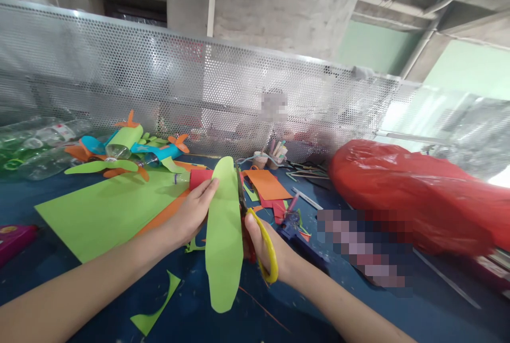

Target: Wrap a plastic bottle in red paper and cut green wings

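Observation:
My left hand (198,210) grips the left edge of a long light-green paper cutout (224,247) with rounded ends, its fingers partly behind the sheet. My right hand (261,239) holds scissors with a yellow and red handle (273,266). The dark blades run along the cutout's right edge, close to its upper end. Whether they are cutting into the paper at this moment I cannot tell. Below my left forearm, a curved green paper scrap (157,306) lies on the blue table (191,306). Just past my left fingers is a small bottle wrapped in red paper (200,177).
Large green paper (115,205) lies at left. Behind it stand bottle planes with paper wings (125,144) and clear plastic bottles (43,144). Orange paper (266,185), a blue glue gun (297,234) and a red plastic bag (398,194) are at right. A perforated metal panel (167,77) rises behind.

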`<action>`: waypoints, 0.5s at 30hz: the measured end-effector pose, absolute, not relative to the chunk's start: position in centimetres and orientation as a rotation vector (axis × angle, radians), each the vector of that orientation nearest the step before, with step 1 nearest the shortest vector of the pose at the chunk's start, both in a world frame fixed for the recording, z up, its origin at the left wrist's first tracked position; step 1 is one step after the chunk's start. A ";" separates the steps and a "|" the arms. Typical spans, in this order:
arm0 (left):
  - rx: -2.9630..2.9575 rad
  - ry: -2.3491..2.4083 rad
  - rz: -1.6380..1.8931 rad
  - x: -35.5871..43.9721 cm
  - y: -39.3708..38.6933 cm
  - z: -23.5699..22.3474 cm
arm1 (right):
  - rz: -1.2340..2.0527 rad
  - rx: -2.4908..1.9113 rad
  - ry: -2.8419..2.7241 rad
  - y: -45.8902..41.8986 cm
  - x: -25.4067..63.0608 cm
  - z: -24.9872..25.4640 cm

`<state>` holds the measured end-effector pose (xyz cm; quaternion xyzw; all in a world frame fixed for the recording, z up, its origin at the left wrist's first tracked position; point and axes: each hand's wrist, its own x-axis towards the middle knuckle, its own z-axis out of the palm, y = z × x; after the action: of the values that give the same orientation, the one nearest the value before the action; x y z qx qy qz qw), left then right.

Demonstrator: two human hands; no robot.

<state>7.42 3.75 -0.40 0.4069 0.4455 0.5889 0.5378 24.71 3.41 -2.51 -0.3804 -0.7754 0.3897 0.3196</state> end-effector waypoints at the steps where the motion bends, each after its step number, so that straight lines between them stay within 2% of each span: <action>1: 0.964 1.057 1.398 7.4 3.8 -0.5 | 1.056 -1.027 -2.028 3.5 24.7 -2.6; 5: 0.988 0.960 1.398 7.5 3.8 -0.7 | 1.109 -1.107 -2.013 3.7 24.7 -2.8; 15: 0.886 0.978 1.417 7.6 3.6 -0.2 | 0.991 -1.155 -2.058 3.3 24.6 -1.9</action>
<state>7.62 3.58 -0.17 0.3770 0.4162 0.6030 0.5665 24.61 3.28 -1.95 -0.4322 -0.7701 0.3711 0.2870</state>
